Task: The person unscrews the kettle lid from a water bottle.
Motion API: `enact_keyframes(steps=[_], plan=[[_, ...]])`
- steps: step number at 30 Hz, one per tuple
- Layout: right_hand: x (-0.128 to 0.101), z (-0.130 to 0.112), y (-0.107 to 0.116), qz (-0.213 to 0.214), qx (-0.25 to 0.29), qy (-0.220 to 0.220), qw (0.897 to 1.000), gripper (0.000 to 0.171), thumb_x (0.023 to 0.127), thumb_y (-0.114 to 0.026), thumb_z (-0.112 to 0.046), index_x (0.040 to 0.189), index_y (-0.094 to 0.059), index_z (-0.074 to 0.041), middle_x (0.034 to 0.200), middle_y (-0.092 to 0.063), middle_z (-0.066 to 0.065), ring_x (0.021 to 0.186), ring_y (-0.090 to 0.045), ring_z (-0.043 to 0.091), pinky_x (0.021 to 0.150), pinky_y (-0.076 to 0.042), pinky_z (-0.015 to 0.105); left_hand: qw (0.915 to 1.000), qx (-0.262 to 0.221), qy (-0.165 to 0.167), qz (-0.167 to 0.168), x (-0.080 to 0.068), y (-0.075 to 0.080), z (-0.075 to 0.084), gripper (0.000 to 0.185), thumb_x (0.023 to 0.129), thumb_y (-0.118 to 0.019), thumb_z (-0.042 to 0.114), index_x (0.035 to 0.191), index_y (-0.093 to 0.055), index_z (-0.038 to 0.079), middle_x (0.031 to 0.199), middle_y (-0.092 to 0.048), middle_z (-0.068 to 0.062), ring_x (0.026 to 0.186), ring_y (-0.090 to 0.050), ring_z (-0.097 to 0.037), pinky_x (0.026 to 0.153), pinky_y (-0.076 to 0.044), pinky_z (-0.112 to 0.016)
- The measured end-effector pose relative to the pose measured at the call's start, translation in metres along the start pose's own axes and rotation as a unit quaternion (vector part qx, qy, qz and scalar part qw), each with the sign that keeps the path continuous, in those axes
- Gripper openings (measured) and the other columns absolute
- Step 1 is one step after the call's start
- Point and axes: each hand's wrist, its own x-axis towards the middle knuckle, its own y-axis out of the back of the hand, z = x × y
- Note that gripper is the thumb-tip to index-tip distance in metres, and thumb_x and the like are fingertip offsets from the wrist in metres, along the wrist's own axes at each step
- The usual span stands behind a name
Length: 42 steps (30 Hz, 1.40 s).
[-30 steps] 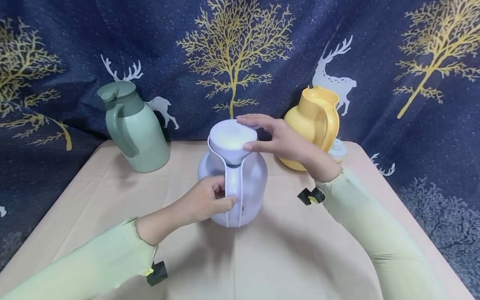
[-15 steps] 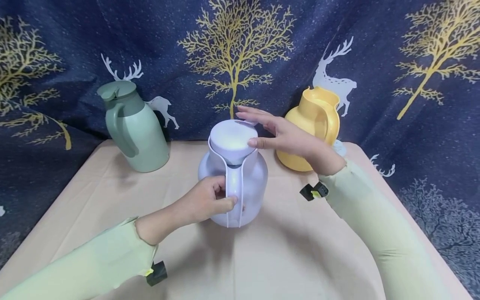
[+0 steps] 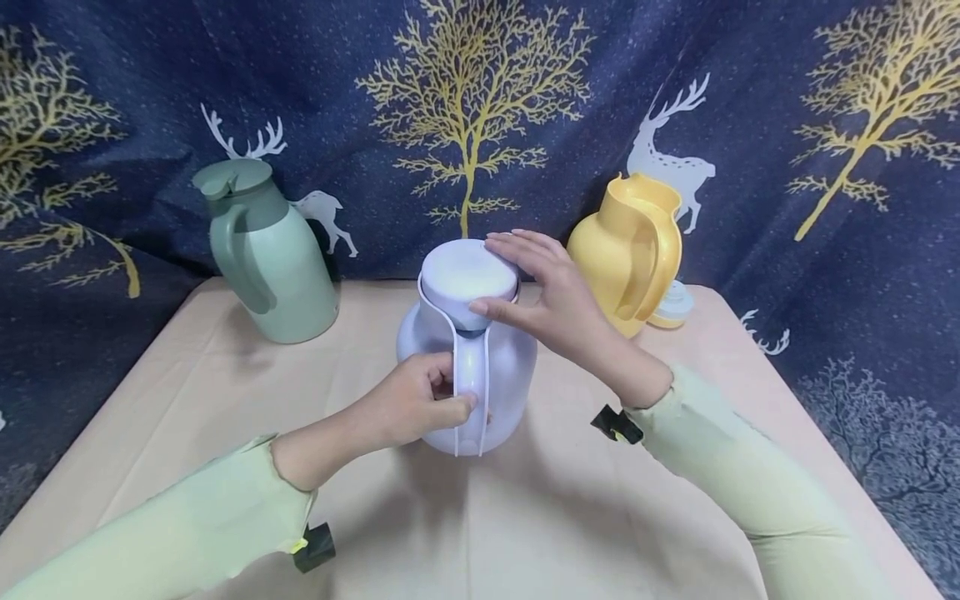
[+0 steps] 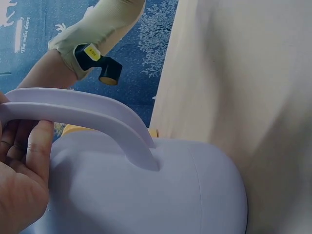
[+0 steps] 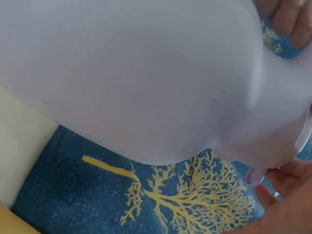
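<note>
Curled round the handle (image 3: pixel 471 379) of the lilac jug (image 3: pixel 504 375), your left hand (image 3: pixel 408 404) holds it firmly, thumb laid across the near face of the handle and fingers tucked through the gap behind it; the left wrist view shows those fingers (image 4: pixel 34 146) pressed up under the handle's arch. Your right hand (image 3: pixel 558 296) sits on the jug's lid (image 3: pixel 461 271), thumb against the near side of its rim and fingers spread over the far right side, gripping it from the right. Your jug stands upright near the middle of the table (image 3: pixel 570 517), a little toward the far edge. Your right wrist view is filled by the jug's body, with fingertips showing at the frame's edges. At the far left corner a green jug (image 3: pixel 266 258) stands with its lid on and its handle turned toward you. At the far right corner a yellow jug (image 3: pixel 630 246) stands open, with a pale lid (image 3: pixel 675 302) lying on the table just beside it. Behind the table hangs a dark blue cloth (image 3: pixel 465 108) printed with gold trees and white deer.
</note>
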Motion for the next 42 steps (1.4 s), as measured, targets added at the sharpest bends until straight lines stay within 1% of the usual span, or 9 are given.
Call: enact_keyframes(steps=[7, 13, 17, 20, 23, 26, 32, 38, 42], plan=[[0.011, 0.021, 0.010, -0.080, 0.054, 0.011, 0.995, 0.067, 0.079, -0.082, -0.016, 0.140, -0.055, -0.009, 0.150, -0.051, 0.007, 0.149, -0.030, 0.023, 0.124, -0.021, 0.043, 1.0000, -0.004, -0.008, 0.000, 0.001, 0.000, 0.000, 0.028, 0.084, -0.058, 0.011, 0.102, -0.063, -0.009, 0.093, -0.074, -0.019, 0.083, -0.065, -0.005, 0.079, -0.054, -0.022], [0.025, 0.037, 0.021, -0.171, 0.100, 0.024, 0.980, 0.071, 0.084, -0.076, -0.041, 0.144, -0.051, -0.013, 0.155, -0.045, 0.002, 0.152, -0.023, 0.018, 0.126, -0.015, 0.045, 0.9999, -0.004, -0.011, -0.001, 0.001, -0.001, -0.001, 0.028, 0.083, -0.058, 0.011, 0.101, -0.063, -0.010, 0.092, -0.074, -0.019, 0.082, -0.065, -0.005, 0.078, -0.054, -0.022], [0.031, 0.035, 0.027, -0.213, 0.083, 0.032, 0.973, 0.075, 0.087, -0.068, -0.053, 0.149, -0.045, -0.019, 0.159, -0.039, -0.002, 0.154, -0.018, 0.017, 0.126, -0.012, 0.048, 0.9999, -0.004, -0.010, 0.001, 0.001, -0.001, -0.001, 0.027, 0.083, -0.058, 0.011, 0.100, -0.063, -0.009, 0.092, -0.074, -0.019, 0.082, -0.065, -0.005, 0.079, -0.055, -0.022], [0.030, 0.024, 0.029, -0.210, 0.045, 0.029, 0.976, 0.071, 0.090, -0.068, -0.045, 0.151, -0.041, -0.020, 0.161, -0.035, -0.003, 0.154, -0.017, 0.018, 0.126, -0.012, 0.047, 1.0000, -0.005, -0.008, 0.002, 0.000, 0.000, 0.000, 0.028, 0.083, -0.059, 0.011, 0.101, -0.063, -0.009, 0.092, -0.074, -0.019, 0.082, -0.065, -0.006, 0.079, -0.054, -0.022], [0.023, 0.008, 0.026, -0.169, -0.002, 0.016, 0.985, 0.070, 0.088, -0.073, -0.033, 0.149, -0.044, -0.015, 0.159, -0.039, 0.002, 0.153, -0.022, 0.023, 0.126, -0.015, 0.047, 1.0000, -0.004, -0.007, 0.001, 0.000, 0.000, 0.000, 0.028, 0.083, -0.058, 0.011, 0.101, -0.063, -0.010, 0.093, -0.074, -0.019, 0.083, -0.065, -0.006, 0.080, -0.054, -0.023], [0.015, -0.005, 0.018, -0.121, -0.043, 0.007, 0.992, 0.071, 0.083, -0.079, -0.031, 0.145, -0.049, -0.009, 0.153, -0.048, 0.009, 0.148, -0.031, 0.029, 0.124, -0.021, 0.047, 1.0000, 0.003, -0.004, 0.000, 0.000, 0.002, 0.000, 0.029, 0.084, -0.058, 0.012, 0.103, -0.063, -0.010, 0.094, -0.074, -0.019, 0.084, -0.065, -0.007, 0.081, -0.054, -0.023], [0.012, -0.009, 0.007, -0.079, -0.038, 0.019, 0.996, 0.069, 0.079, -0.083, -0.027, 0.138, -0.055, -0.003, 0.145, -0.055, 0.013, 0.142, -0.040, 0.031, 0.121, -0.028, 0.044, 0.9998, 0.017, 0.006, 0.001, -0.001, 0.005, 0.001, 0.030, 0.084, -0.056, 0.012, 0.105, -0.064, -0.008, 0.097, -0.074, -0.020, 0.086, -0.066, -0.009, 0.082, -0.053, -0.022], [0.018, 0.012, 0.013, -0.136, 0.028, 0.026, 0.990, 0.071, 0.081, -0.081, -0.018, 0.144, -0.051, -0.010, 0.153, -0.048, 0.006, 0.149, -0.029, 0.024, 0.124, -0.021, 0.043, 0.9999, 0.009, -0.009, 0.000, 0.000, 0.003, -0.001, 0.028, 0.083, -0.058, 0.012, 0.101, -0.063, -0.009, 0.092, -0.074, -0.017, 0.083, -0.064, -0.008, 0.080, -0.054, -0.023], [0.025, 0.024, 0.021, -0.200, 0.112, 0.033, 0.973, 0.069, 0.085, -0.076, -0.012, 0.147, -0.046, -0.008, 0.158, -0.039, 0.006, 0.150, -0.029, 0.021, 0.122, -0.028, 0.042, 0.9999, 0.001, -0.011, -0.001, 0.002, 0.001, -0.001, 0.027, 0.082, -0.058, 0.012, 0.098, -0.063, -0.009, 0.089, -0.073, -0.016, 0.081, -0.063, -0.008, 0.078, -0.054, -0.022]])
